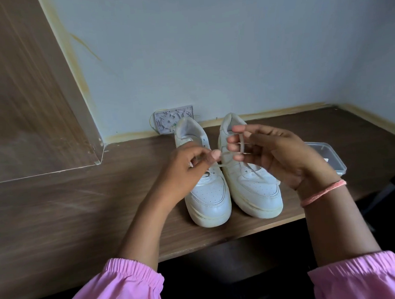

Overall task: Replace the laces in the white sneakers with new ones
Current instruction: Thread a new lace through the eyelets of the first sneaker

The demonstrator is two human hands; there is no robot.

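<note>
Lace (227, 162) is pinched by left hand (188, 163) and looped over right hand (274, 154) fingers, stretched sideways above right sneaker (251, 187); right hand nearer.

The 2 sneakers (230, 182) are white with yellowed cream soles, on a dark brown wood-grain shelf (81, 212). The lace (241, 144) above them is pale off-white. Behind the sneakers, the wall (209, 45) is light blue-grey. Sleeves (121, 290) are pink; the wrist thread (322, 192) is salmon.
</note>
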